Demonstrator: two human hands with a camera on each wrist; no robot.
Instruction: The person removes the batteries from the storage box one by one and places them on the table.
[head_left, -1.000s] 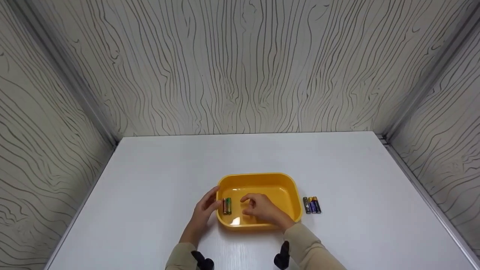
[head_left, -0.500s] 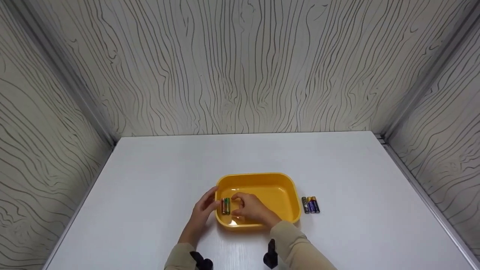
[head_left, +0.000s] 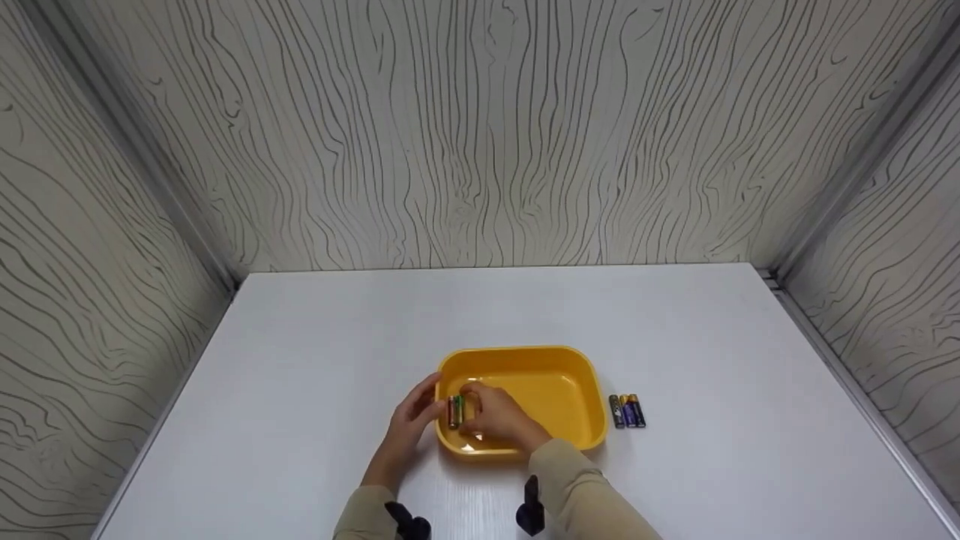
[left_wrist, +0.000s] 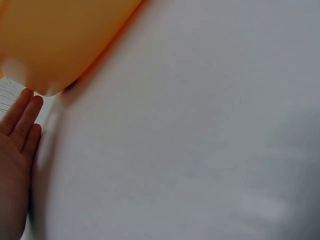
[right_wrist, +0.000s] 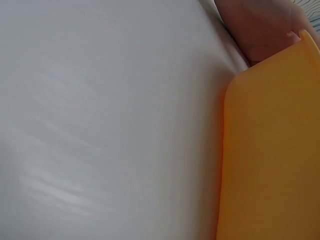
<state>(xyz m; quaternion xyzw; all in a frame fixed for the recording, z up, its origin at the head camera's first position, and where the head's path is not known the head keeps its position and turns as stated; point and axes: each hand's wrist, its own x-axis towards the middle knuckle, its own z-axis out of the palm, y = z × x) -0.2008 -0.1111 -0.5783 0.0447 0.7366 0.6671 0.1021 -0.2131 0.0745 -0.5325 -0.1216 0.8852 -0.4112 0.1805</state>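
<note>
My left hand (head_left: 411,420) is at the left end of a yellow plastic tray (head_left: 555,352), its thumb and fingertips at the rim. In the left wrist view the fingers (left_wrist: 22,117) reach fairly straight to the tray's outer wall. Inside the tray, by its left wall, a red-brown battery (head_left: 452,412) and a green battery (head_left: 460,411) lie side by side. My right hand (head_left: 499,416) is lowered into the tray, thumb and index finger spread, their tips right at the two ends of the green battery. The right wrist view shows only the tray's outer side (right_wrist: 272,150), the fingers there hidden.
Three more batteries lie in a row just right of the tray: a dark one (head_left: 616,411), a purple one with a yellow end (head_left: 628,411) and a dark-blue one (head_left: 637,411). All stands on a white table (head_left: 712,337) with patterned panels (head_left: 480,135) around it.
My right hand has moved left inside the tray, from its middle up to the green battery. The left hand stays at the rim, and the batteries lie as before.
</note>
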